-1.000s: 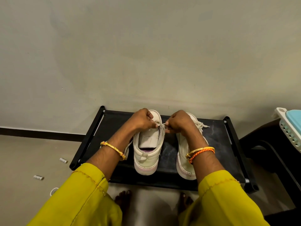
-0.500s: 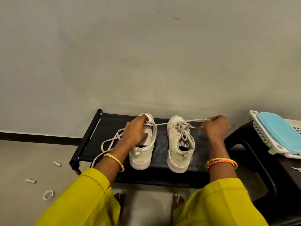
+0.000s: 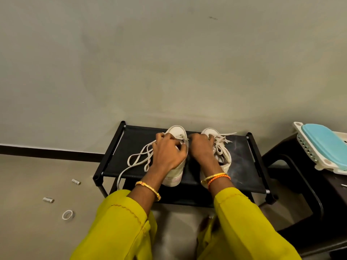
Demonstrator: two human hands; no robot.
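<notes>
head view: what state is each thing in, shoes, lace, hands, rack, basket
left shoe: upright on the rack, lace only partly threaded
right shoe: upright on the rack, laced
lace: loose loops trailing left of the left shoe, one end hanging over the rack edge
left hand: pinches the lace
right hand: pinches the lace
rack: standing by the wall
basket: blue lid on

Mustard-yellow sleeves [image 3: 116, 226], 1 gold bangle [image 3: 149, 190] left, gold and orange bangles [image 3: 216, 178] right.
</notes>
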